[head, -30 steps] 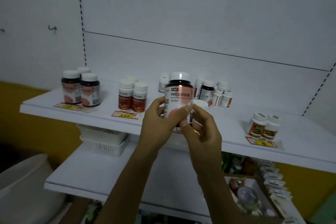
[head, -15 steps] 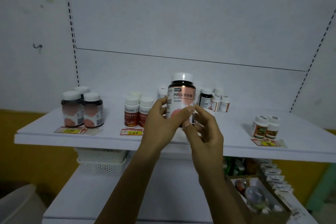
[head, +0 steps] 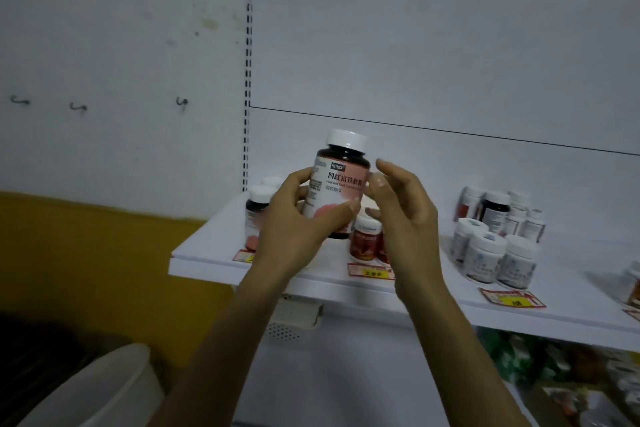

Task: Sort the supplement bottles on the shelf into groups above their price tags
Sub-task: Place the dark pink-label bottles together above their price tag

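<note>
Head: left hand [head: 291,232] fingers [head: 343,210] curl round bottle [head: 341,184], right hand [head: 408,218] just beside

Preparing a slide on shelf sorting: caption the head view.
Left hand grips a white-capped supplement bottle upright before the shelf; right hand open beside it.

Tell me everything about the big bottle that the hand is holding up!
The bottle is dark brown, maybe plastic, with a white cap and a pink and white label printed with Chinese characters. It is closed, nearly upright, held in the air before the shelf. The left hand grips its lower half; the right hand hovers at its right side.
</note>
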Demonstrator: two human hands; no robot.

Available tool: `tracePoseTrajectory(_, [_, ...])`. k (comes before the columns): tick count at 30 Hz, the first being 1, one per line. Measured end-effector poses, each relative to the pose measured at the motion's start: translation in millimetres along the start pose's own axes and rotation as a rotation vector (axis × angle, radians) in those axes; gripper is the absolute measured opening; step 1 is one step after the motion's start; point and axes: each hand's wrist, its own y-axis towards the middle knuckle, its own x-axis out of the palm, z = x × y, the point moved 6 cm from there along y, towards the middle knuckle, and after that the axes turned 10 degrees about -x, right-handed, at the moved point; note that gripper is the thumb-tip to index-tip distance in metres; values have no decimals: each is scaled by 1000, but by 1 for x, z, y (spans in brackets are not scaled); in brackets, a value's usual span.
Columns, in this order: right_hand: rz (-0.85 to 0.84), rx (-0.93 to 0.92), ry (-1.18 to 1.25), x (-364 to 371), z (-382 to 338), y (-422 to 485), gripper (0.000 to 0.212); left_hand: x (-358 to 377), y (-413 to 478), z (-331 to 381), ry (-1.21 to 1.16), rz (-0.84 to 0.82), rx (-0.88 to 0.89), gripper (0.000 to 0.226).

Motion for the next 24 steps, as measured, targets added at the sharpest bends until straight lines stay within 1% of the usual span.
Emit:
tracePoseTrajectory(4, [-154, 69, 5, 51, 2, 48, 34, -38, 21, 2, 71, 56, 32, 56])
tracePoseTrajectory(7, [-273, 151, 39, 78, 12, 71, 33, -53, 40, 2, 70, 63, 42, 54])
tracePoseTrajectory(9, [-319, 180, 52, 88, 20, 85, 34, -57, 57, 2, 88, 66, 56, 55])
tracePoseTrajectory(12, [-324, 170, 46, 94, 30, 107, 31, -56, 83, 0, 131, 35, 93, 56])
tracePoseTrajectory(14, [-282, 131, 13, 94, 38, 122, 30, -53, 100, -6, 153, -19, 105, 57])
tracePoseTrajectory(17, [-206, 91, -86, 86, 59, 144, 34, -58, 129, -21, 215, -50, 57, 55])
tracePoseTrajectory(20, [-255, 115, -279, 85, 93, 158, 38, -65, 161, -40, 374, -68, 15, 44])
tracePoseTrajectory(22, [-294, 110, -401, 86, 113, 163, 42, -64, 178, -50, 488, -118, 5, 40])
tracePoseTrajectory(24, [-302, 109, -438, 87, 129, 165, 42, -60, 189, -58, 586, -163, 10, 39])
